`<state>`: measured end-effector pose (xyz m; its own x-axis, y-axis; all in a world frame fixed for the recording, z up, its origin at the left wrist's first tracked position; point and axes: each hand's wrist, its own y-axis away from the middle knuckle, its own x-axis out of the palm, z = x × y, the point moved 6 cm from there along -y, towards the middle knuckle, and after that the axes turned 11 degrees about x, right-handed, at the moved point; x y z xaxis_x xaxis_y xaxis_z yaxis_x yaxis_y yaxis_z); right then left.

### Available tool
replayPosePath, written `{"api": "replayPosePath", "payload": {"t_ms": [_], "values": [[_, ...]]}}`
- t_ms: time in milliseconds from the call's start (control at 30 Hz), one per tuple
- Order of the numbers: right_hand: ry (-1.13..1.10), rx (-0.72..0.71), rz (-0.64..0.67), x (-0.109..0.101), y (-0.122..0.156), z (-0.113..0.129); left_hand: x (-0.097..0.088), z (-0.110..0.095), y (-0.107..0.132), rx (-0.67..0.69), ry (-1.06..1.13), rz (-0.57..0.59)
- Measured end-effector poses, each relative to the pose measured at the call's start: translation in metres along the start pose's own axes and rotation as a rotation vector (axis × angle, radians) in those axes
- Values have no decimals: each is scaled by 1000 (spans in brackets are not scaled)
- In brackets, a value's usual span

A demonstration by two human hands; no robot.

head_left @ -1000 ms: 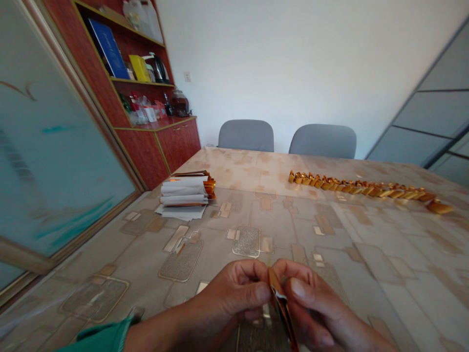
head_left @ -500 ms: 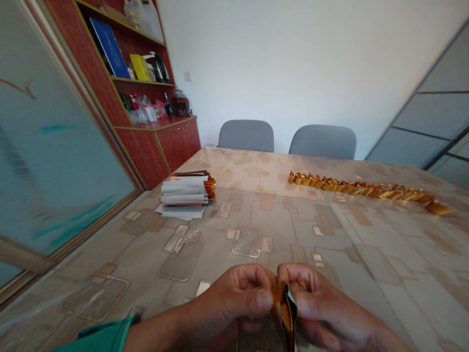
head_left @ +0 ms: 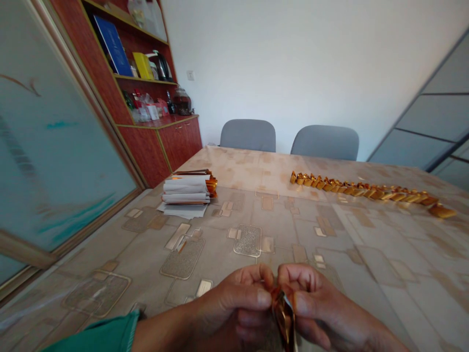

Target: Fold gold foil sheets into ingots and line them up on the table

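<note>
Between my two hands, low at the front of the table, is a folded piece of gold foil paper (head_left: pixel 285 318), its long opening facing up and a pale edge showing at the right. My left hand (head_left: pixel 245 298) pinches its left side between thumb and fingers. On its right side my right hand (head_left: pixel 311 300) pinches it the same way, thumb near the top. The lower end of the foil paper runs towards the bottom edge of the view. Some fingertips are hidden behind it.
A stack of folded white-and-gold paper (head_left: pixel 186 193) lies at the table's left. A long row of folded gold foil pieces (head_left: pixel 361 188) stretches across the right. Two grey chairs (head_left: pixel 248 134) stand behind the patterned tablecloth (head_left: pixel 216 244). A red cabinet (head_left: pixel 146 146) is at left.
The opening of the foil paper has become narrower and its top is pinched closer together. Both hands stay nearly in place; the view has shifted slightly.
</note>
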<state>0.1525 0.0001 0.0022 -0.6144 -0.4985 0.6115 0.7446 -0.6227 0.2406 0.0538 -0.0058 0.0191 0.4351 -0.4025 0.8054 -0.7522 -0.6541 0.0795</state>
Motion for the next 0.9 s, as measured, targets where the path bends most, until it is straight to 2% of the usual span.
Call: {"api": "replayPosePath", "payload": {"t_ms": [167, 367, 567, 767, 900], "values": [[-2, -35, -51, -8, -3, -1, -11, -1, 0, 68, 64, -152], [-4, -36, -39, -10, -3, -3, -8, -4, 2, 141, -29, -117], [-9, -22, -57, -13, -6, -9, -21, -6, -2, 260, -231, -202], [-25, -24, -150, -15, -6, -7, -28, -7, -2, 259, -280, -239], [-82, -5, -132, -13, -7, -9, -27, -8, -3, 253, -280, -242]]}}
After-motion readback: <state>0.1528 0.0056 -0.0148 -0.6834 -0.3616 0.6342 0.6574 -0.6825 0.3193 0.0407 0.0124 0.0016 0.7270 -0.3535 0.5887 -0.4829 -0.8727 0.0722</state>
